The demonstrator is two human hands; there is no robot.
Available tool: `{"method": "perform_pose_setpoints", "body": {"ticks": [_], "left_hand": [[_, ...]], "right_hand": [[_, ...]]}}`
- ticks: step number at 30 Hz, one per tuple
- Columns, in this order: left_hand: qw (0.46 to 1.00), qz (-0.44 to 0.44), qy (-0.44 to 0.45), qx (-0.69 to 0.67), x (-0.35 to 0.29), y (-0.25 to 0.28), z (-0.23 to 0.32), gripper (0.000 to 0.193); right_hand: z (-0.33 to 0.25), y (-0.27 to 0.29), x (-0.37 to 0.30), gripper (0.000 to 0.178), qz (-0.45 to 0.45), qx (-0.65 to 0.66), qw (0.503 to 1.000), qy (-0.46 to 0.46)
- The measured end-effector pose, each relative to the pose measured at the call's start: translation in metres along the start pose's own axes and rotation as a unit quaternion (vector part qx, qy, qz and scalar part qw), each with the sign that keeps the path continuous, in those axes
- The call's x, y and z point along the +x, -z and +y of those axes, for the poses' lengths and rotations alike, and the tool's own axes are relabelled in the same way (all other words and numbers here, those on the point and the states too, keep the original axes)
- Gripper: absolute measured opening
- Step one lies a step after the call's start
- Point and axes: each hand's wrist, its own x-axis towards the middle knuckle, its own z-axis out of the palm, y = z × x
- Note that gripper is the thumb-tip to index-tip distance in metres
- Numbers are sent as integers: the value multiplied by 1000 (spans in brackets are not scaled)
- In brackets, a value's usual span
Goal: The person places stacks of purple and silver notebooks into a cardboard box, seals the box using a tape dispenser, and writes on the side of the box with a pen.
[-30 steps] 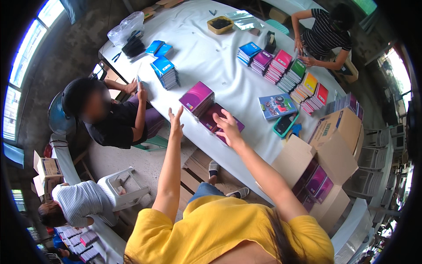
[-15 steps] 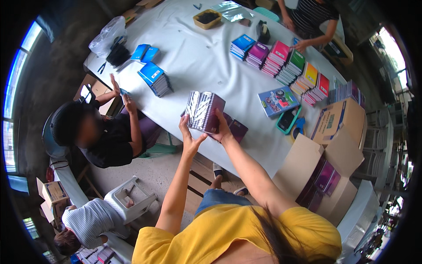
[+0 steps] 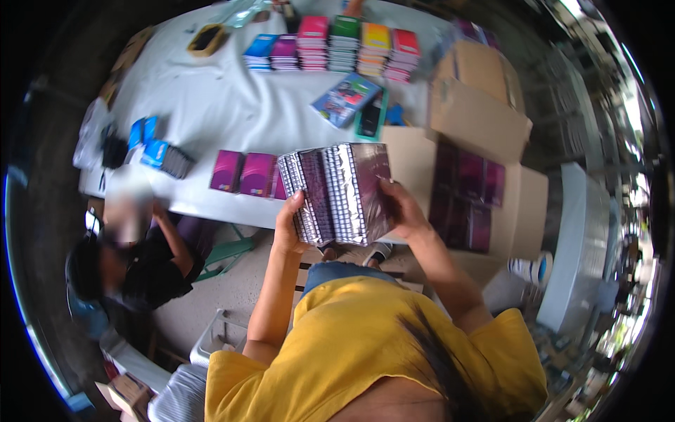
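A block of purple spiral notebooks (image 3: 337, 193), in what looks like shiny clear wrap, is held up between my two hands, its wire spines facing up. My left hand (image 3: 288, 224) grips the left side with the thumb in front. Around the right side closes my right hand (image 3: 406, 211). Behind the block, flat purple notebooks (image 3: 258, 174) lie along the near table edge, one partly hidden by it. Just right of my right hand stands an open cardboard box (image 3: 529, 211) with purple notebooks (image 3: 479, 178) packed inside.
On the white-covered table (image 3: 211, 84) stand several coloured notebook stacks (image 3: 344, 43), a picture-covered box (image 3: 344, 98) and a phone in a green case (image 3: 370, 116). Another carton (image 3: 474, 77) adjoins the open one. At left a person in black (image 3: 151, 264) sits near blue notebooks (image 3: 163, 155).
My view has swung right, toward the open box. Both hands have brought the notebook block closer to me and nearer that box. More flat purple notebooks now show on the table edge.
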Motion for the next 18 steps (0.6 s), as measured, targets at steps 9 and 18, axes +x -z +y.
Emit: {"method": "perform_pose_setpoints", "body": {"ticks": [9,18], "left_hand": [[997,-40,4,-73,-18,-28,-42,59],[997,-79,-3,-11,-20,-58,-104,57]], "right_hand": [[-160,120,-218,24,304,-117,945,-3],[-106,294,-205,71,372,-763,520,-98]]}}
